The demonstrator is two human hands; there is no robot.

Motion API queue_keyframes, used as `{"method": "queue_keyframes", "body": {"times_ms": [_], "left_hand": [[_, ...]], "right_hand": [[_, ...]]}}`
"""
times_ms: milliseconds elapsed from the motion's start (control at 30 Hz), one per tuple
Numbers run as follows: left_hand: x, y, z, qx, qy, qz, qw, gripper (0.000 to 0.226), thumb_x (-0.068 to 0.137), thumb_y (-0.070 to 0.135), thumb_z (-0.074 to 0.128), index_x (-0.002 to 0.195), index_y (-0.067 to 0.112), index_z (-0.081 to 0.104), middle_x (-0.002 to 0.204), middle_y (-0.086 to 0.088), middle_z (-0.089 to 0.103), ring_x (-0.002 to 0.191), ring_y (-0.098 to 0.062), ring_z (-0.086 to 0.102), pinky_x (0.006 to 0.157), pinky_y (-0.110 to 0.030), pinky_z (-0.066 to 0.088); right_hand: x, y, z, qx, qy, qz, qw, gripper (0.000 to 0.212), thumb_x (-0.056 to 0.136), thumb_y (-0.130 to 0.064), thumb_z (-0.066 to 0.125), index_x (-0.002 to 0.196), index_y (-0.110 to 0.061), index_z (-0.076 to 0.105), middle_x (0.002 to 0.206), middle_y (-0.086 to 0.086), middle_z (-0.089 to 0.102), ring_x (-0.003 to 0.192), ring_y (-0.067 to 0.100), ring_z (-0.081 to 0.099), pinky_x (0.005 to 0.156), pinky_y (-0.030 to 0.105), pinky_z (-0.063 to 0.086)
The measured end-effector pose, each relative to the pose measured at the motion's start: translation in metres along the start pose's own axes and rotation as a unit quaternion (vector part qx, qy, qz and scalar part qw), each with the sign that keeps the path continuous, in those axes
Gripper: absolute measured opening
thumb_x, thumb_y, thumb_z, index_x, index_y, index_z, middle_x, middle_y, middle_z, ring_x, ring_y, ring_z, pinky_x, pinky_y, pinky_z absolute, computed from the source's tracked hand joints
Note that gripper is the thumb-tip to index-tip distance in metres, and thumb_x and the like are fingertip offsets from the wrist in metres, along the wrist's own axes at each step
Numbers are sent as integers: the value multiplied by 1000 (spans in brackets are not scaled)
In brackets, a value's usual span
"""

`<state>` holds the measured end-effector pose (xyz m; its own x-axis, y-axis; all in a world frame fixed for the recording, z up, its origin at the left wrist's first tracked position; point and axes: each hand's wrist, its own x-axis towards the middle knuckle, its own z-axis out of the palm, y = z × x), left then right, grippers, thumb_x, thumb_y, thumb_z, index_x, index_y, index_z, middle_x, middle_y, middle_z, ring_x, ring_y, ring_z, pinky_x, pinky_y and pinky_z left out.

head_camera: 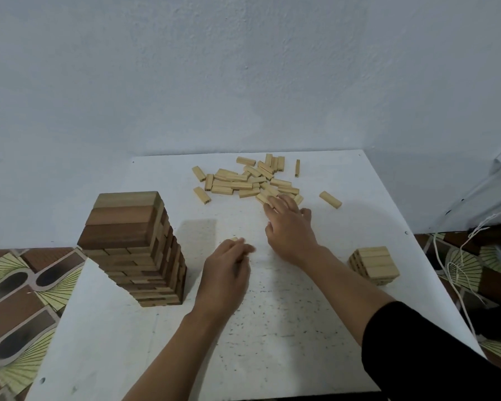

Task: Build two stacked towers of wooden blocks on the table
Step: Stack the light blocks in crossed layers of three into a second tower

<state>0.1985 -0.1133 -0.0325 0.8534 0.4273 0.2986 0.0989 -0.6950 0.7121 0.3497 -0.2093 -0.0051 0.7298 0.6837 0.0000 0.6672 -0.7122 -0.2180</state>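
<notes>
A tall tower of brown wooden blocks (133, 250) stands on the left of the white table (272, 328). A short stack of pale blocks (373, 264) sits at the right. Several loose pale blocks (243, 180) lie scattered at the far middle. My right hand (289, 230) reaches into the near edge of that pile, its fingertips on the blocks there. My left hand (226, 270) hovers at the table's middle, fingers curled round a small pale block (234, 239) whose end shows above the knuckles.
A single pale block (330, 199) lies apart to the right of the pile. A pale blue wall rises right behind the table. Patterned floor tiles (18, 299) show at the left, and white cords (460, 256) hang off the right side.
</notes>
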Motion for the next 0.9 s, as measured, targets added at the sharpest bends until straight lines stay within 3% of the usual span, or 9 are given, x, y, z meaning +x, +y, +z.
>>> {"method": "queue_keyframes", "body": {"times_ms": [100,267,400,500,633,767,900], "left_hand": [[-9,1,-6,-13,-14,8,1000,28,94,1,63,114,18,73,111,8,56,104,-1,56,82,-16,50],[-28,-5,-15,13,-25,-2,1000,26,96,14,66,121,19,68,122,11,45,116,9,46,90,-3,40],[-38,-7,-21,34,-51,4,998,29,98,14,61,126,18,69,145,9,48,131,0,45,104,-10,37],[-41,-3,-25,30,-47,15,998,38,96,9,61,133,15,64,138,9,56,123,1,51,103,-8,39],[-43,-6,-29,28,-49,44,997,41,95,4,61,135,11,62,133,6,57,120,-3,54,103,-21,47],[-44,-8,-31,3,-74,69,995,37,97,5,59,133,13,65,141,5,53,126,-1,52,104,-18,45],[-49,-15,-31,6,-100,98,990,49,97,7,60,143,21,57,150,3,48,134,-6,48,107,-25,45]], "right_hand": [[-3,-2,1,-21,0,-7,1000,44,98,-16,38,142,-14,45,155,-3,37,147,20,21,109,55,25],[-29,-6,5,0,16,-24,1000,43,96,-13,39,137,-12,51,148,-2,45,142,18,29,108,49,25],[-64,-11,15,54,40,-32,997,51,94,-12,38,144,-11,49,144,-1,48,136,18,39,109,43,25],[-83,-15,22,108,66,-38,991,49,91,-13,39,136,-11,56,133,0,56,127,20,47,105,42,32],[-104,-27,24,182,70,-57,979,47,90,-10,39,134,-10,59,122,2,62,115,20,52,102,38,38],[-115,-36,20,254,34,-43,966,44,98,-1,44,140,-10,55,132,3,60,121,17,53,107,27,33],[-107,-33,9,336,22,1,942,42,99,0,46,137,-13,59,126,2,68,115,11,61,107,25,45]]}}
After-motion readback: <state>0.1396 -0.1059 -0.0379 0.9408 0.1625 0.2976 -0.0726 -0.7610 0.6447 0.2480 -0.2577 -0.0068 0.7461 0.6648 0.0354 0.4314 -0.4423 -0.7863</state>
